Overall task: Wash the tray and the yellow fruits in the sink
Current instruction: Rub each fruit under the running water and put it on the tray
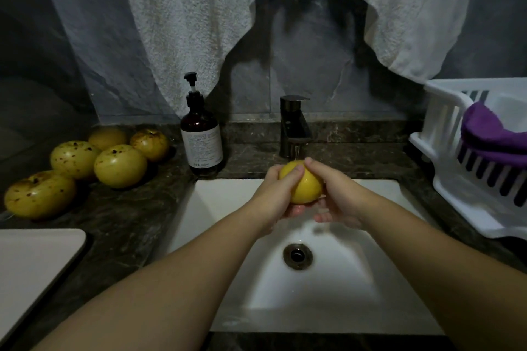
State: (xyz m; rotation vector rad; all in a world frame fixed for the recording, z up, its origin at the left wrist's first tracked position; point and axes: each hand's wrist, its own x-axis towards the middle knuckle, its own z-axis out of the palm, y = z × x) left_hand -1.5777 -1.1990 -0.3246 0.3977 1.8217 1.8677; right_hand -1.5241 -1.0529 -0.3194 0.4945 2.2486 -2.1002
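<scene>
A wet yellow fruit (pixel 303 186) is held over the white sink (pixel 228 308), just below the dark faucet (pixel 293 128), from which a thin stream of water runs. My left hand (pixel 278 194) grips the fruit from the left with the thumb across its top. My right hand (pixel 333 194) cups it from the right, fingers curled around it. Several spotted yellow fruits (pixel 119 165) lie on the dark counter at the left. A pale tray (pixel 31 265) sits at the lower left corner.
A brown pump bottle (pixel 201 134) stands left of the faucet. A white dish rack (pixel 456 168) with a purple cloth (pixel 490 137) sits on the right counter. Light towels (pixel 194 23) hang on the wall behind. The sink drain (pixel 297 255) lies below my hands.
</scene>
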